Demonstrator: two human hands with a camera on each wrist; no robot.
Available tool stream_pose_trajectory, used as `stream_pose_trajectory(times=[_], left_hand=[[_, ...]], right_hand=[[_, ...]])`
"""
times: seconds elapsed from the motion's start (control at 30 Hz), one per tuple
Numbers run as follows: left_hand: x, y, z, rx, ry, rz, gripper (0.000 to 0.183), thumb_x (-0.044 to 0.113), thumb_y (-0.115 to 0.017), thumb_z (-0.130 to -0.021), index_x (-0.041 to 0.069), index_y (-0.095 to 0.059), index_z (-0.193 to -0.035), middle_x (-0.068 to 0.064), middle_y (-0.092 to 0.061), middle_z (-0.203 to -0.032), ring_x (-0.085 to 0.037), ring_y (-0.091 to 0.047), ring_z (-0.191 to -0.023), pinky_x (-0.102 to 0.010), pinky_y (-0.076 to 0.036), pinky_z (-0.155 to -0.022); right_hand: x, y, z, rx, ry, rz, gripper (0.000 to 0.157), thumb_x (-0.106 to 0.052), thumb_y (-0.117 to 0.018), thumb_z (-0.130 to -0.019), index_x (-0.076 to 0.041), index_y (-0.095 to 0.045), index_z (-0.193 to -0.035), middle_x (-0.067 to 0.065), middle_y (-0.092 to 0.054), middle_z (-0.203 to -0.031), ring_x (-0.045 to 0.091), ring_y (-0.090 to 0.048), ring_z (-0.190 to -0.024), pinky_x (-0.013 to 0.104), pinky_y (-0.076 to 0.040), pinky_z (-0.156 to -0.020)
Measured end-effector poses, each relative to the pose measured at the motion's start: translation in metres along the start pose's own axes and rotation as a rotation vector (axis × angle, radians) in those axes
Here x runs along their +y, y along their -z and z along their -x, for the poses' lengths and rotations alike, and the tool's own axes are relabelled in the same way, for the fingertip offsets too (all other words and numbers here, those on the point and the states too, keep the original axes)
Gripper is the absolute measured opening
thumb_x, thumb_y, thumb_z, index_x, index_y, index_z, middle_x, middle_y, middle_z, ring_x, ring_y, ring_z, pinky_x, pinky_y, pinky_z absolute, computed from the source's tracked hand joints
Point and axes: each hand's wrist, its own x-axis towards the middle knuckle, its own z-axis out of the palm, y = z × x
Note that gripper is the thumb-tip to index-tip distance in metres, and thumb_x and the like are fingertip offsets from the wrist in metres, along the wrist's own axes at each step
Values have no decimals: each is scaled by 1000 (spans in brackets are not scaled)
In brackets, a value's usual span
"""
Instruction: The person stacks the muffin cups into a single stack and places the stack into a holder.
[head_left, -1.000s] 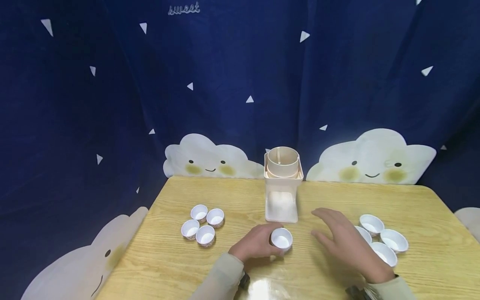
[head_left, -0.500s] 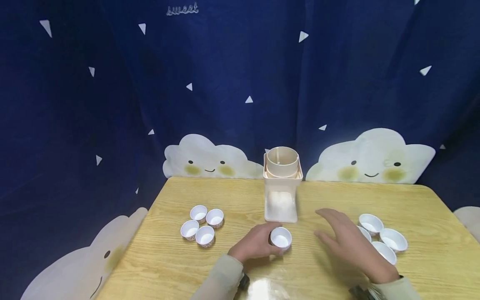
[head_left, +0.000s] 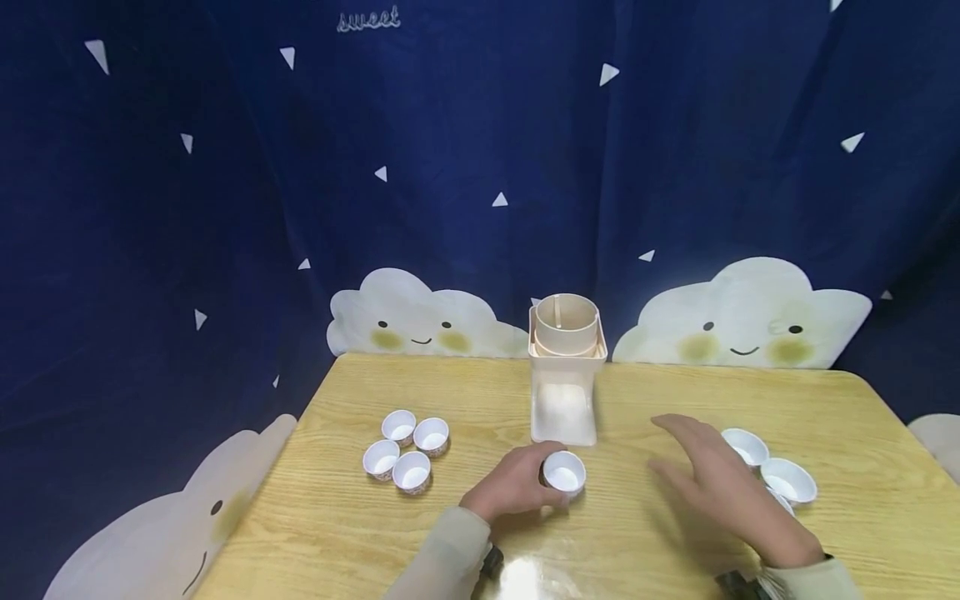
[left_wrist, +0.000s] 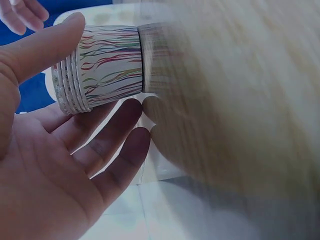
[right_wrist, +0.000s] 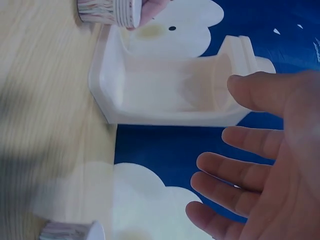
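My left hand [head_left: 516, 485] grips a small stack of paper baking cups [head_left: 564, 473] upright on the table, thumb on the near side and fingers on the far side. In the left wrist view several rims show nested on the stack [left_wrist: 112, 62], whose wall has coloured wavy lines. My right hand [head_left: 716, 483] is above the table with fingers spread and nothing in it; its palm [right_wrist: 295, 165] shows in the right wrist view. Behind it stands a group of white cups [head_left: 789, 481], partly hidden by that hand.
A cream-coloured cup dispenser [head_left: 564, 400] with a round open top stands just behind the held stack. Several more paper cups [head_left: 412, 472] are grouped at the left of the wooden table [head_left: 315, 533]. A dark blue curtain [head_left: 465, 125] hangs behind.
My right hand has moved to the right, away from the stack, and covers more of the right-hand cups. My left hand keeps its hold in nearly the same place.
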Motion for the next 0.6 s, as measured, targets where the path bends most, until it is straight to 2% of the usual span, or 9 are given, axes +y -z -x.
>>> stream_pose_trajectory(times=[0.17,0.37,0.5,0.6], left_hand=[[1,-1,-2,5,-12,-2,52,26,-85,-76,22,-62,-123,6,-70,-108,-5,-61,-93,-21,-47,-82],[2,-2,-2,8,-12,-9,53,24,-85,-75,20,-62,-121,4,-70,-105,-5,-60,-91,-20,-46,-80],[1,-1,-1,2,19,-2,60,26,-85,-75,18,-59,-128,3,-69,-110,-6,-60,-93,-21,-47,-82],[1,1,-1,2,35,3,68,27,-84,-75,16,-55,-136,1,-68,-117,-7,-61,-98,-23,-48,-86]], right_hand=[[7,10,3,-7,-24,19,49,-18,-77,-84,-1,-59,-127,21,-63,-126,41,-55,-118,52,-41,-94],[21,22,12,-74,-106,3,48,-24,-72,-90,-1,-56,-130,24,-59,-129,45,-53,-119,57,-41,-93],[31,32,15,-133,-161,-3,51,-27,-69,-93,1,-53,-133,27,-56,-132,48,-51,-119,59,-44,-88],[41,38,16,-130,-168,13,52,-27,-69,-93,3,-54,-132,29,-56,-131,49,-52,-117,61,-44,-85]])
